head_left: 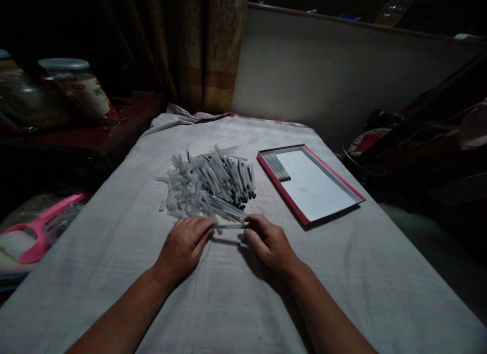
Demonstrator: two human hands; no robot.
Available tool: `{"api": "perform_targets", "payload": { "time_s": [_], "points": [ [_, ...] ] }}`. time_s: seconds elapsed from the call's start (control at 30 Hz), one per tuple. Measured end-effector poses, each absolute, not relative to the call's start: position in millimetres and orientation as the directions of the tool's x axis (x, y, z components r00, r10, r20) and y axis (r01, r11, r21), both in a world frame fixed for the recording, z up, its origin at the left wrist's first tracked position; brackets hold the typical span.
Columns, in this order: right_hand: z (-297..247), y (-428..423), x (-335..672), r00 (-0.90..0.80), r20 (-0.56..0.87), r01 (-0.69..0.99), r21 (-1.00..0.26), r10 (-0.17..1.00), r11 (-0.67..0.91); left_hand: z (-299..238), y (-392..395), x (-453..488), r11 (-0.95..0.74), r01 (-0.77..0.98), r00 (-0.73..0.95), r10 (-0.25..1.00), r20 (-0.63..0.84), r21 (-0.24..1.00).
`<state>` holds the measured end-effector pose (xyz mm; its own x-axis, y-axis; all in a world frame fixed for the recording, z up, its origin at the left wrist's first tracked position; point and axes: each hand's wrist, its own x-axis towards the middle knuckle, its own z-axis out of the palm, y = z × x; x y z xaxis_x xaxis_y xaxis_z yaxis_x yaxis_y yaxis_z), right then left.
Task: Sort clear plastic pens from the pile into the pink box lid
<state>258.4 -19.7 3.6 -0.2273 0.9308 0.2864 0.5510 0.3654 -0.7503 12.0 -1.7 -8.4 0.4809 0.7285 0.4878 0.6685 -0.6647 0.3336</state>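
Note:
Between my two hands a slender clear pen (230, 226) lies level, just in front of a heap of pen parts. My left hand (186, 245) pinches its left end, and my right hand (268, 241) has thumb and fingers closed on its right end. The heap holds many clear pen barrels (216, 174), some with black tips, and a mound of translucent caps (182, 191) at its left. To the right sits a shallow red-edged box lid (331, 174) with a white inside. Several pens (277, 166) lie side by side along its left end.
A pale checked cloth (213, 303) covers the table. At the left, jars (81, 87) stand on a dark red surface (114, 131), with pink-handled scissors (41, 229) lower down. A curtain (207, 49) and a pale wall panel (304, 70) are behind.

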Motion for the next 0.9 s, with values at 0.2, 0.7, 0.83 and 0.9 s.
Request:
{"api": "perform_targets", "payload": {
  "time_s": [0.2, 0.7, 0.83, 0.9],
  "points": [
    [1.7, -19.4, 258.7, -0.249, 0.300, 0.582, -0.713, 0.921, 0.390, -8.2, -2.0, 11.6, -0.657, 0.672, 0.479, 0.737, 0.477, 0.341],
    [1.7, -20.5, 255.2, -0.215, 0.172, 0.379, -0.892, 0.961, 0.245, -8.5, -2.0, 10.7, -0.685, 0.623, 0.491, 0.719, 0.492, 0.378],
    [0.1, -21.5, 250.8, -0.194, 0.181, 0.309, -0.922, 0.964, 0.235, -7.2, -2.8, 11.9, -0.708, 0.599, 0.510, 0.697, 0.504, 0.374],
    [-0.5, -21.2, 248.5, -0.166, 0.179, 0.270, -0.938, 0.970, 0.219, -6.5, -3.2, 12.2, -0.708, 0.595, 0.515, 0.700, 0.495, 0.382]
  ]
}}
